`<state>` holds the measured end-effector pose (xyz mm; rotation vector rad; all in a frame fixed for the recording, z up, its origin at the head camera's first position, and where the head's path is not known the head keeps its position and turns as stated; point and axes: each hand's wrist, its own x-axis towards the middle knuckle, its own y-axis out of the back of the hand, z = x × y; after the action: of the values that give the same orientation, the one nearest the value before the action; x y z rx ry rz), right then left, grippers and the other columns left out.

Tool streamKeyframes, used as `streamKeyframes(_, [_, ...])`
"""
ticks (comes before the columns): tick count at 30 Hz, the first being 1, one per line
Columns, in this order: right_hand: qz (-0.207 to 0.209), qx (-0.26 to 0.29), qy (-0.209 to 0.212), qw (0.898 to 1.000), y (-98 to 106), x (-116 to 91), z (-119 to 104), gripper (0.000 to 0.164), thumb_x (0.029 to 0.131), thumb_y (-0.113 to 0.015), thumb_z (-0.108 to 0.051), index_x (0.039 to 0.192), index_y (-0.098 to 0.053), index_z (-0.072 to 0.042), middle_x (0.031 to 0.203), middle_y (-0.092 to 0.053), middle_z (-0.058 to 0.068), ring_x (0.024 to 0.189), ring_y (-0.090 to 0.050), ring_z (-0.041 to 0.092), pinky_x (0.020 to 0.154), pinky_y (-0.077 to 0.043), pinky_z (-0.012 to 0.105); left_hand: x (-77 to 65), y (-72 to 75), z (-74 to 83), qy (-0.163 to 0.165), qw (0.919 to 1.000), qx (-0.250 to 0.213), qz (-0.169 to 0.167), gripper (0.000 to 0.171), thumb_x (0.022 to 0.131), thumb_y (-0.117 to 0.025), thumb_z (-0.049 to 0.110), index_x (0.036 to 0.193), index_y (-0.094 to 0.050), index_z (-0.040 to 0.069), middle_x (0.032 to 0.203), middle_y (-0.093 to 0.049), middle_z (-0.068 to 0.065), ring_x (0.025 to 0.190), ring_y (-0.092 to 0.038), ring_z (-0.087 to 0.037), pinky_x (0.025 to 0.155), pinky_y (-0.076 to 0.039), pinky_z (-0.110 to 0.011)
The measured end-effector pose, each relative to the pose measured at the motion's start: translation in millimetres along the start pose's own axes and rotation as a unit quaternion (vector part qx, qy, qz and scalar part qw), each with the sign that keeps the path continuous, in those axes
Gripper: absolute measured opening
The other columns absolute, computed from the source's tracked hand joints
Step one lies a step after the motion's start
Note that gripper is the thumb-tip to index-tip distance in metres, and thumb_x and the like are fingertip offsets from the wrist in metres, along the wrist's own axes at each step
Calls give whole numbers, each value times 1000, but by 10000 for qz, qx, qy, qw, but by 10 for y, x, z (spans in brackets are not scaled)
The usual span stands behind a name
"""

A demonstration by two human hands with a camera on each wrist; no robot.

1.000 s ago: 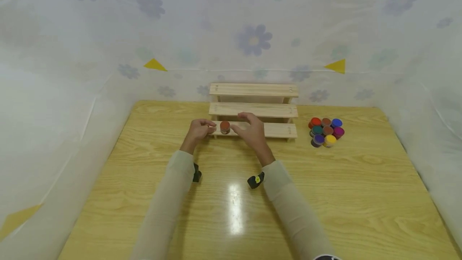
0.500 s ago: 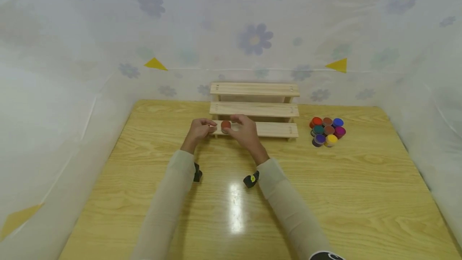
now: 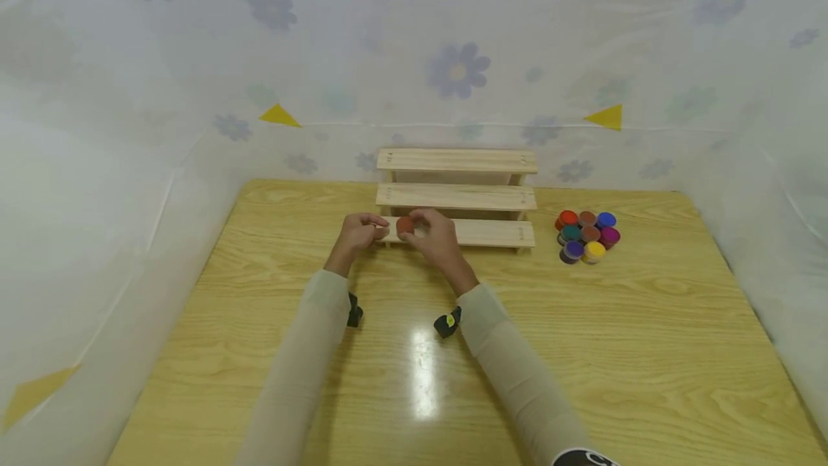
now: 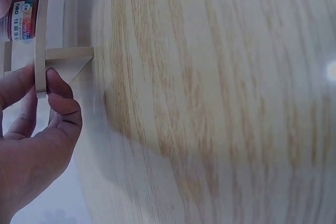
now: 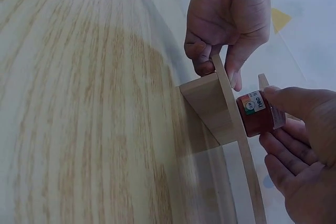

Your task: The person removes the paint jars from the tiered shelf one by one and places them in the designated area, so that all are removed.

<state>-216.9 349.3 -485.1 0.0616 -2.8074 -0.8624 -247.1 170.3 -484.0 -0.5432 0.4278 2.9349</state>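
A three-tier wooden stand [image 3: 491,234] is against the back wall. My left hand [image 3: 354,236] pinches the left end of its lowest board [image 4: 41,51], thumb and fingers on opposite faces. On that board, near the left end, is a small reddish-brown paint jar [image 3: 405,226] with a printed label. The fingers and thumb of my right hand [image 3: 443,239] hold this jar [image 5: 257,114] from its right side. In the right wrist view the jar's base is right at the board's top face. The right hand partly hides the board in the head view.
Several paint jars [image 3: 587,234] with red, brown, blue, green, magenta, purple and yellow tops are grouped on the table [image 3: 634,351], right of the stand. Flower-patterned sheeting [image 3: 336,56] surrounds the table at the back and sides, with yellow triangles [image 3: 604,117] stuck on it.
My right hand has moved left and its fingers have closed on the brown paint jar, from beside it. The left hand stays at the board's end. The grouped jars have not moved.
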Motion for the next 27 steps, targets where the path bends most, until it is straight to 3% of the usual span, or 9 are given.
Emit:
streamKeyframes(6, [-75,-106,-136,9998,-10,2,2,39,78,-79,-20,110,-64,-3,108,-67,12,100,-64,25,90,-50,38,3,-1,-6,-51,10000,-23,-44,18,88,-64,9,103,-69,2,58,-52,4,50,-37,-11,59,-42,-32])
streamKeyframes(19, [-42,-81,-118,9999,8,-36,-13,40,78,-79,-20,111,-64,-4,109,-67,11,101,-63,26,91,-49,40,-8,9,0,-12,9999,43,-113,22,89,-63,9,108,-67,0,50,-43,5,51,-36,-12,60,-42,-33])
streamKeyframes(27, [43,5,-62,10000,74,-49,-68,40,79,-78,-19,113,-64,-4,111,-67,11,105,-63,27,94,-49,40,1,13,-2,-9,9999,65,-124,21,89,-63,9,108,-68,1,54,-47,4,52,-38,-12,61,-42,-33])
